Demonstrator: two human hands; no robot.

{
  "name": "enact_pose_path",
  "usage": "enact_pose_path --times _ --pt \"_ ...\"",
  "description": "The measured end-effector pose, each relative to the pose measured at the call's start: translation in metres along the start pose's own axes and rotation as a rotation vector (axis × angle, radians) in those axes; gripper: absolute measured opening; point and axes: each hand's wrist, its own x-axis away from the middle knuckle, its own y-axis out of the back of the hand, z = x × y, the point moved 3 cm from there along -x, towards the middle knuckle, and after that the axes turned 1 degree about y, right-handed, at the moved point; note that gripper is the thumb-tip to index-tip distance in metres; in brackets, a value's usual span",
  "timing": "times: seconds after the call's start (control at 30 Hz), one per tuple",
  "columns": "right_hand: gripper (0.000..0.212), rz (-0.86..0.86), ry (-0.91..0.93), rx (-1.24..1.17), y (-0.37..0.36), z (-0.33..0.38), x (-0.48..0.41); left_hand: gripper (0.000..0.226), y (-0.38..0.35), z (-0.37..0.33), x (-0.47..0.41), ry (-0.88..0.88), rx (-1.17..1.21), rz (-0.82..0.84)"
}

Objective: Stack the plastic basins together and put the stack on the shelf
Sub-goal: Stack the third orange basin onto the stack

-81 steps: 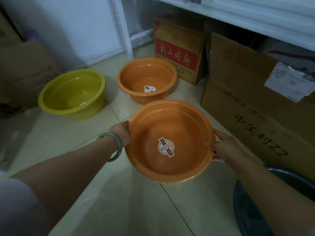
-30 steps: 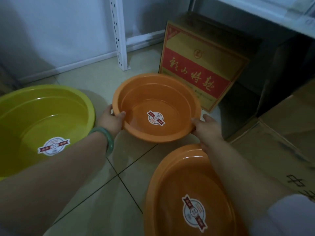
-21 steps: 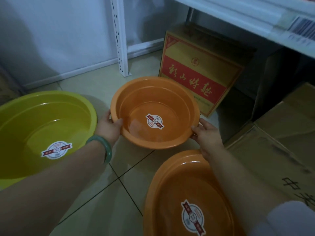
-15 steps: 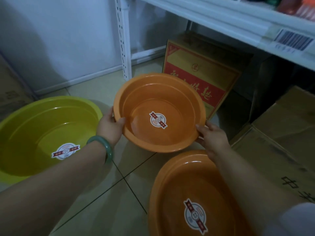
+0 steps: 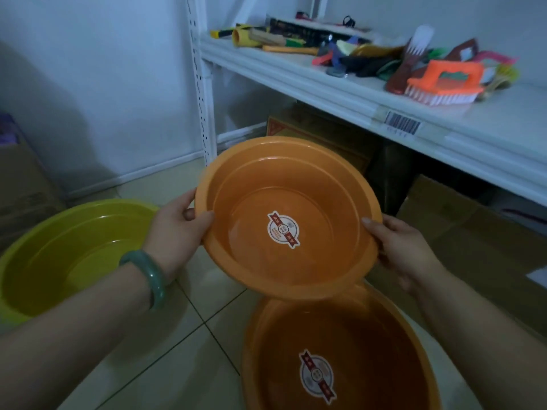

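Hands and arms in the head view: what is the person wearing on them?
Both forearms are bare, with no gloves or sleeves showing now. The left hand has a smooth, green, jade-like bangle round its wrist. The right hand shows no rings, watch or bracelet. No markings are visible on either arm.

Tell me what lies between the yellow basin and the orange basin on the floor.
In the head view, only bare floor tile separates the yellow basin from the floor orange basin; the left forearm crosses above it.

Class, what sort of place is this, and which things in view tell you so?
Probably a shop's stockroom: a white metal shelf with a barcode label, brushes laid out on it, and cardboard boxes on the floor.
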Motion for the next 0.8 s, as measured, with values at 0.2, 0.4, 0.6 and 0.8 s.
enact_pose_path --times 0.2,0.4,0.6,0.8 --pt "0.065 -0.080 0.046 0.253 0.057 -0.006 0.038 0.047 -0.026 -0.022 0.043 0.063 -0.006 0.141" --pt "0.064 -0.120 0.009 0.323 0.100 -0.030 0.085 0.039 -0.049 -0.024 0.093 0.114 -0.019 0.246" --pt "0.051 -0.112 -0.015 0.376 0.109 -0.052 0.101 0.041 -0.056 -0.007 0.115 0.165 -0.072 0.282" --pt "0.053 -0.087 -0.084 0.482 0.105 -0.079 0.104 0.042 -0.056 0.017 0.126 0.206 -0.249 0.294"
